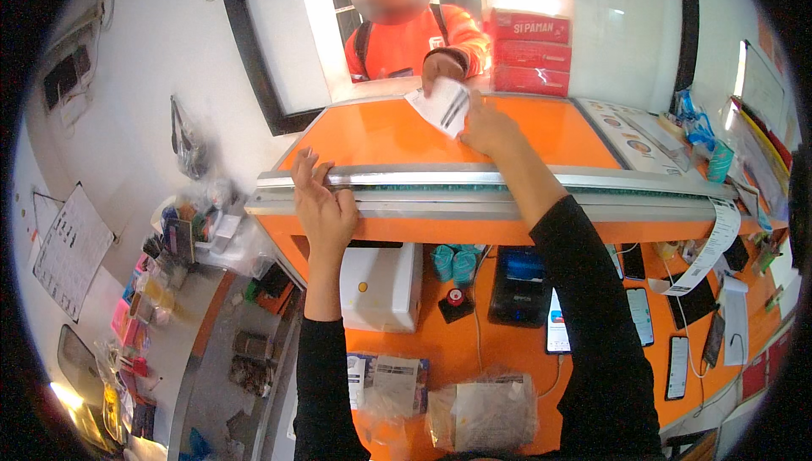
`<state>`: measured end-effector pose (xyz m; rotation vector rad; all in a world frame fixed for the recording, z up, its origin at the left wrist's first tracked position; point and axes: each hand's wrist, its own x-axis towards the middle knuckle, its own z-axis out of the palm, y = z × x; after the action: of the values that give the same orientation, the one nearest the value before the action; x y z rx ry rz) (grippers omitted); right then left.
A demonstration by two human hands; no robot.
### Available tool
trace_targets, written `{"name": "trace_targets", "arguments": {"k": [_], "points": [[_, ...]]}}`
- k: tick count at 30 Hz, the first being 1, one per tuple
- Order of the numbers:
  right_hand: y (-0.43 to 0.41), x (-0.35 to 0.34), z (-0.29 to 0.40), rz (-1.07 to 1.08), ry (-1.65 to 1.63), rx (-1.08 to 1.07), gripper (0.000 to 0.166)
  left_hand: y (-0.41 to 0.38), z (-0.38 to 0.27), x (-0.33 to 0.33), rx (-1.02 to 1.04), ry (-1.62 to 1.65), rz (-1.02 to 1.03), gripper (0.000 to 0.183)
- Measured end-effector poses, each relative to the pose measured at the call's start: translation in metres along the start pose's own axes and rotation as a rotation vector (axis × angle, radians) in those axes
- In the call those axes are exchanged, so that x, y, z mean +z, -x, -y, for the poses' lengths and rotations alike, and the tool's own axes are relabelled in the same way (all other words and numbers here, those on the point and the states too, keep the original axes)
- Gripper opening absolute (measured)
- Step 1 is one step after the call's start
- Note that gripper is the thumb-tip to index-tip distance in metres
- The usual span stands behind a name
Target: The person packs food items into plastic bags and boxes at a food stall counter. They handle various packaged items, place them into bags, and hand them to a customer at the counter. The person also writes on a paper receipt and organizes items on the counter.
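Observation:
My right hand (pixel 491 126) reaches over the orange counter top (pixel 361 134) to a white printed paper slip (pixel 444 107). Its fingers meet the slip's right edge; whether they pinch it is hard to tell. Across the counter, a person in an orange top (pixel 399 48) has a hand on the slip's upper part. My left hand (pixel 323 207) rests at the metal edge rail (pixel 419 177) of the counter, fingers raised and apart, holding nothing.
Red boxes (pixel 531 52) stand beyond the counter at the window. Below are a white box-shaped device (pixel 380 290), a black printer (pixel 519 286), several phones (pixel 677 366), cables and plastic-wrapped parcels (pixel 495 410). A long paper strip (pixel 710 251) hangs at the right. Shelves with supplies are at the left.

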<state>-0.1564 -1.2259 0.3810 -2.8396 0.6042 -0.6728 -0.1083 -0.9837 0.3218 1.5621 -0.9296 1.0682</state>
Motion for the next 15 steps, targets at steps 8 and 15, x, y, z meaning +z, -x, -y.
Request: {"name": "trace_targets", "arguments": {"k": [8, 15], "points": [[-0.044, 0.027, 0.002, -0.619, 0.392, -0.286, 0.078, 0.002, 0.007, -0.004, 0.01, -0.032, 0.023, 0.056], [-0.072, 0.03, -0.007, -0.592, 0.505, -0.324, 0.09, -0.005, 0.002, -0.004, 0.102, -0.132, -0.028, 0.052]]}}
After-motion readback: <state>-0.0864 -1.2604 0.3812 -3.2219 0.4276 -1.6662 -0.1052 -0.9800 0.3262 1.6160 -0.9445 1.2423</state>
